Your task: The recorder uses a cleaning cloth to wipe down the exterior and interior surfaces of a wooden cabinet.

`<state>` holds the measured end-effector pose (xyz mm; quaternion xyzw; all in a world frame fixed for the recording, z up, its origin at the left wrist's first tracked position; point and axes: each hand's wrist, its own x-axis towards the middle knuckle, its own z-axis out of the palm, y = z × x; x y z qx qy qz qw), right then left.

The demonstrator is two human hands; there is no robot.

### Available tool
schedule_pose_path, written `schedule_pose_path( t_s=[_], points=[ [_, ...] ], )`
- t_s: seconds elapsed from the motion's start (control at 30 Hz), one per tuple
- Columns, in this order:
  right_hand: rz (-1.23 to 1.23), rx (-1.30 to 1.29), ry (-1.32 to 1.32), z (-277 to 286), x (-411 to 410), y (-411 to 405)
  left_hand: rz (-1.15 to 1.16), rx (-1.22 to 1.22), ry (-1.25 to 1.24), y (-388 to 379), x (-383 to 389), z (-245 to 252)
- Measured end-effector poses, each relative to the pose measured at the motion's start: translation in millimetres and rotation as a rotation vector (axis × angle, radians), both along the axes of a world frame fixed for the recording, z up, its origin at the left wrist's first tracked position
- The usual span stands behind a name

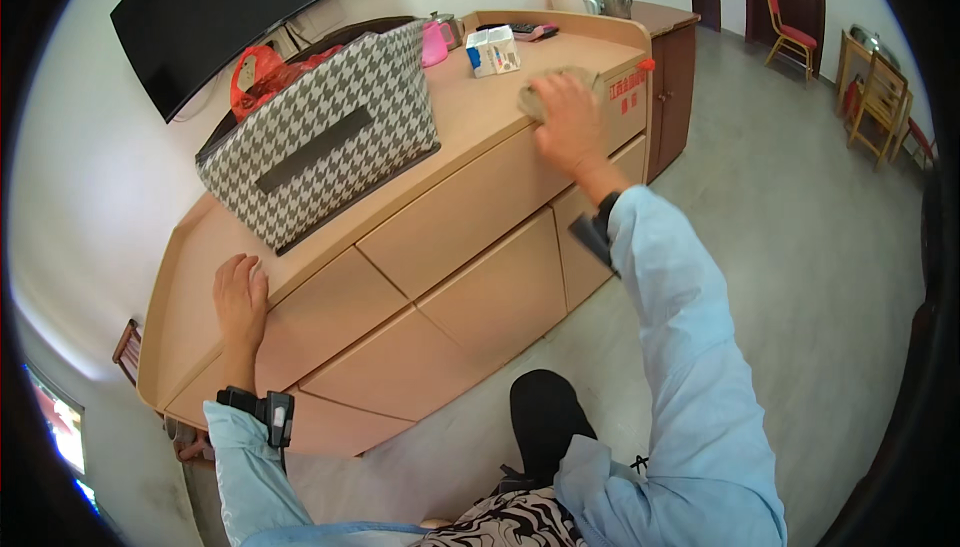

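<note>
My right hand [568,125] presses a greyish cloth [534,101] onto the top of a light wooden cabinet [465,134], near its right front edge. At the left, my left hand [241,296] rests on the cabinet's front edge with its fingers on the top; I see nothing held in it. Between the hands stands a grey-and-white houndstooth fabric storage basket [330,127] with a red plastic bag [262,78] in it. Behind the cloth stand a small white-and-blue box [493,51] and a pink plastic jug [434,44].
A remote control [525,31] lies near the cabinet's raised back rim. A brown side cabinet [670,89] with pots and a metal cup [618,5] adjoins on the right. A large black television [247,7] hangs above. Chairs, one of them red [787,29], stand farther right.
</note>
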<state>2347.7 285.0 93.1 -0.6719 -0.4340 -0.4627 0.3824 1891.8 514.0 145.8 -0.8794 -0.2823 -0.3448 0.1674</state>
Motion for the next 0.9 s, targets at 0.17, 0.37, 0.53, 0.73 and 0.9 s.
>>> schedule_pose_path(
  t_s=[0.17, 0.37, 0.53, 0.73, 0.9],
  points=[
    [0.185, -0.057, -0.064, -15, -25, 7, -0.018, 0.104, 0.166, -4, -1, 10],
    [0.037, 0.065, -0.015, -20, 84, -10, -0.053, 0.071, 0.185, -6, 1, 14],
    [-0.171, -0.034, 0.096, -3, 171, -41, -0.122, 0.035, 0.141, -12, 11, 18],
    [-0.249, -0.058, 0.175, 9, 147, -24, -0.097, 0.085, 0.111, -14, 11, 16],
    [-0.044, 0.023, -0.047, -14, 7, 16, -0.099, 0.080, 0.086, -17, 7, 19]
  ],
)
